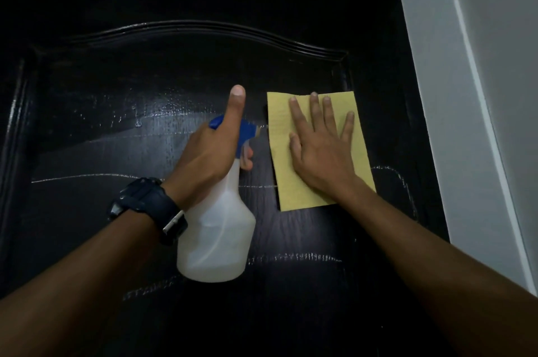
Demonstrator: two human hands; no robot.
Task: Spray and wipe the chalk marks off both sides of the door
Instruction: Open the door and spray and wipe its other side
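Observation:
A black panelled door (145,94) fills the view, with wet spray droplets across its upper panel. White chalk marks (87,177) run as lines across the middle, and more chalk marks (294,257) lie lower down. My left hand (212,150) grips the neck of a translucent white spray bottle (218,237) with a blue trigger head (244,132), thumb pointing up, nozzle aimed right. My right hand (320,144) presses a yellow cloth (279,124) flat against the door with straight, spread fingers.
A white wall (480,94) and door frame border the door on the right. A curved raised moulding (203,29) arches over the top of the door panel. A dark watch (145,205) sits on my left wrist.

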